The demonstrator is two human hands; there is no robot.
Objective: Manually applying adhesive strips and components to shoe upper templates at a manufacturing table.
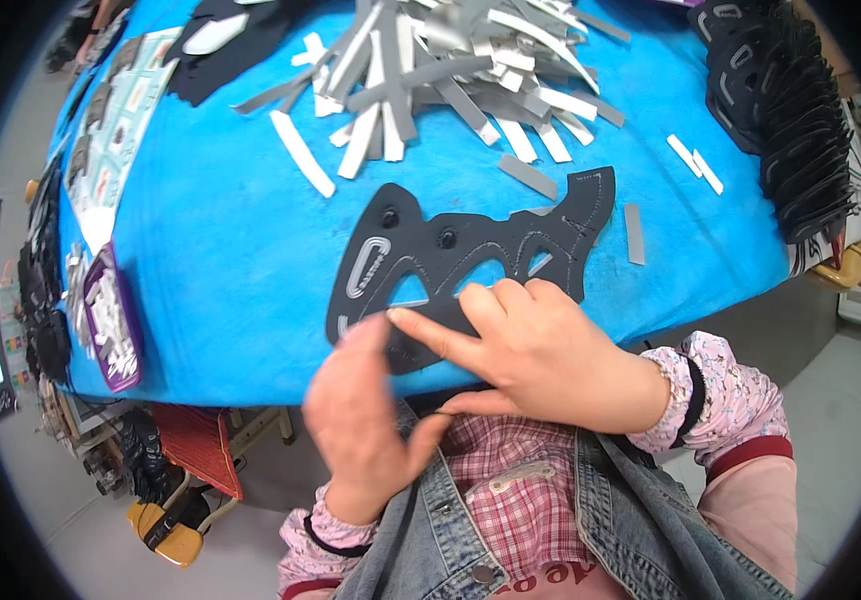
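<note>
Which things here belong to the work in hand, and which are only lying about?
In hand:
- black cut-out piece, on the blue table
- right hand, pressing on it
- left hand, at its near edge

Lying about:
- pile of grey strips
- stack of black pieces
- purple tray

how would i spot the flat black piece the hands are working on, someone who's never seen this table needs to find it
Start at the blue table and come to its near edge, below the heap of grey strips. The flat black cut-out piece lies there under the right hand, with the left hand beside it. Unlike the stacked black pieces at right, it lies alone, with triangular holes and dotted stitch lines.
</note>
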